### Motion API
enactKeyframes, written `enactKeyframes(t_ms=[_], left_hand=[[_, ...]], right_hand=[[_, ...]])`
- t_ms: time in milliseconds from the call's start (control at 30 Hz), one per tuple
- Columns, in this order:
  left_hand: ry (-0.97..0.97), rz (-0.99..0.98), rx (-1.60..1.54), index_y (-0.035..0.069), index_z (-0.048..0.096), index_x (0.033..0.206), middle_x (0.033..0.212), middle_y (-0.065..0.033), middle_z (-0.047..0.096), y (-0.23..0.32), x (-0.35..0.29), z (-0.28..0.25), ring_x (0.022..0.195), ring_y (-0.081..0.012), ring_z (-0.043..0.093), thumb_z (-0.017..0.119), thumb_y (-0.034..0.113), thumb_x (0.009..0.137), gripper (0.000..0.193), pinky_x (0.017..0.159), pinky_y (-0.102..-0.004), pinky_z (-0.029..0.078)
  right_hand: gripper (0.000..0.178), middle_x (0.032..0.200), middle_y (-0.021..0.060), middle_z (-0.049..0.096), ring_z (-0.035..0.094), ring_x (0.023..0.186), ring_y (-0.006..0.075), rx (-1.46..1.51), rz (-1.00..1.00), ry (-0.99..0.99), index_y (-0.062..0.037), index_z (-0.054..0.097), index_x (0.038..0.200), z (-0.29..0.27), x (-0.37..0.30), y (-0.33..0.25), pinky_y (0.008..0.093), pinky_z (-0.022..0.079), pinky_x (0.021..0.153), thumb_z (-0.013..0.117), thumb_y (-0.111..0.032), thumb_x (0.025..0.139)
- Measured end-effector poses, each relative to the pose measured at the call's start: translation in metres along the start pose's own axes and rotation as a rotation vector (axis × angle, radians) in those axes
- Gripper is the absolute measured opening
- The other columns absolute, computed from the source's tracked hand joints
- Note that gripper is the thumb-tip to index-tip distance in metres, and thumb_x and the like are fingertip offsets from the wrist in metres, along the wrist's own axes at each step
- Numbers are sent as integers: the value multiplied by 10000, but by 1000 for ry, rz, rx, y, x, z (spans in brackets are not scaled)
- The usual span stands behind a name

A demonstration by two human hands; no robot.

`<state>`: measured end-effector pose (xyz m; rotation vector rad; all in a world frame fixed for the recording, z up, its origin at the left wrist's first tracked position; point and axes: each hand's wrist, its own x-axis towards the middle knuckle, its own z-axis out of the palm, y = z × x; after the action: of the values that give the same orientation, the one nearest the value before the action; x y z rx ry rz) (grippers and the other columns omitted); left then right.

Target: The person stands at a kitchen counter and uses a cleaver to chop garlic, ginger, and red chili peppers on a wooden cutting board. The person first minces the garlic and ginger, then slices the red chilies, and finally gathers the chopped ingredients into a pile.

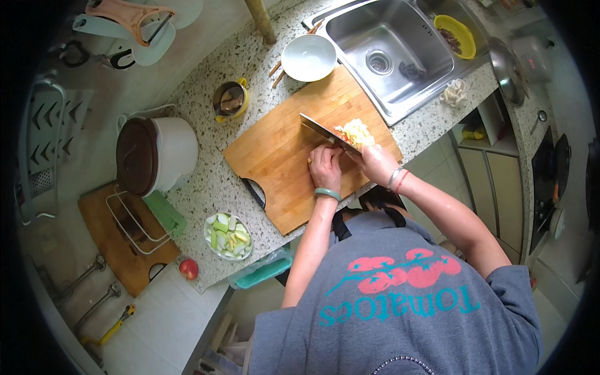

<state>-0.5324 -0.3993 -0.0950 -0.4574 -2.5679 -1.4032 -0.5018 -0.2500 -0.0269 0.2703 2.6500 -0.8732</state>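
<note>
A speckled stone counter is carrying a wooden cutting board [281, 156] beside a steel sink [387, 56]. At the board's two o'clock, the right hand [377, 164] is gripping a cleaver [325, 132] by its handle; the left hand [325, 167], fingers curled, is pinning food. The chopped vegetables [355, 132] look soft, light and likely slippery.

On the wooden cutting board [281, 156] on the speckled counter [206, 181], the right hand [377, 164] grips a cleaver [325, 132] beside chopped pale vegetables [356, 132], while the left hand [325, 169] presses down something, seemingly small and hidden.
</note>
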Motion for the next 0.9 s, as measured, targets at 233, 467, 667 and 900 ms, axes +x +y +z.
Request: enactKeyframes(t_ms=[233,467,667,900], left_hand=[[-38,27,86,44,646,922,990,-137,629,5,2,-4,952,-336,571,667,89,860,79,845,-423,458],[-26,39,60,33,614,1046,1042,-149,621,8,-2,-14,990,-348,563,720,111,837,246,882,-437,457],[-23,4,83,30,633,971,1028,-135,614,3,-3,-11,973,-332,559,765,113,796,234,846,-423,466],[32,18,56,29,645,859,931,-117,626,2,-1,-6,888,-313,569,781,85,774,170,769,-400,475]], right_hand=[[273,828,296,622,632,804,443,117,-122,128,30,637,888,9,11,10,516,498,687,593,-236,938],[270,726,276,630,641,712,447,114,-79,130,11,630,887,-14,-11,11,522,514,641,597,-252,939],[290,717,269,633,646,705,445,41,-68,67,15,611,815,-15,-23,5,514,522,643,598,-249,934],[264,712,260,624,628,701,450,15,-56,65,4,595,799,-10,-25,-1,526,499,617,580,-216,944]])
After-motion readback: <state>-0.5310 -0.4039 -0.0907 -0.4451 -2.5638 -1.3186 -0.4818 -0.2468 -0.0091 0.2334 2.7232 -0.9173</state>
